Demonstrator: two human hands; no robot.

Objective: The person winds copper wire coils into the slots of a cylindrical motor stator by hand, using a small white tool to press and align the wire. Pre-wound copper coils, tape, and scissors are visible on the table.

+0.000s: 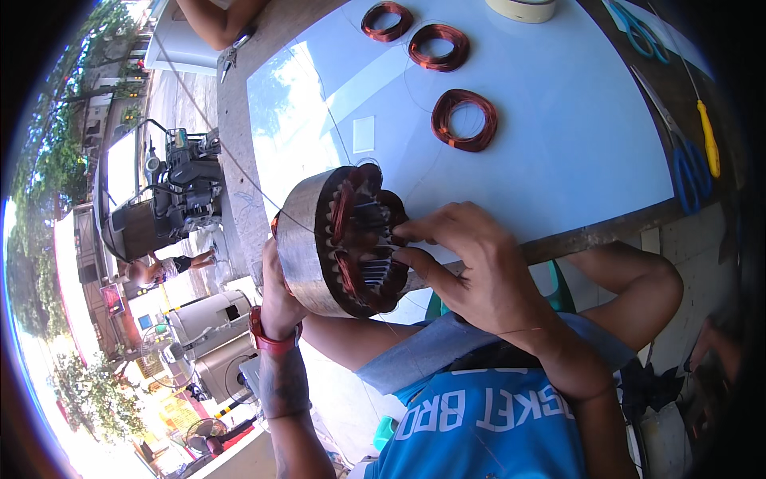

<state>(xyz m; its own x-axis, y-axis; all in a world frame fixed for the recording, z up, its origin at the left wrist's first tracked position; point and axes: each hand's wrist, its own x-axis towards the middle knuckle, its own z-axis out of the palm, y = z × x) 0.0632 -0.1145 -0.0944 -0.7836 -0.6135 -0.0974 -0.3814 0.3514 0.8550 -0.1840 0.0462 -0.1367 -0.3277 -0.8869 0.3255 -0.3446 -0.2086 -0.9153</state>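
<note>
A round motor stator (302, 247) with a grey steel shell is tilted on its side at the table's near edge, its open face toward the right. Reddish copper windings (343, 209) bulge around that opening, and white slot liners show inside. My left hand (279, 297), with a red watch band on its wrist, supports the stator from the near left side; most of its fingers are hidden behind the shell. At the opening's right rim, my right hand (472, 267) has thumb and index fingertips close together against the windings. Whatever fine wire lies between them is too small to make out.
Three loose copper wire coils (488, 121) lie on the white tabletop sheet (574, 152). A tape roll (523, 11), teal scissors (641, 33), blue-handled scissors (691, 172) and a yellow-handled screwdriver (708, 140) sit farther out. Another person's arm (211, 20) rests at the far left corner.
</note>
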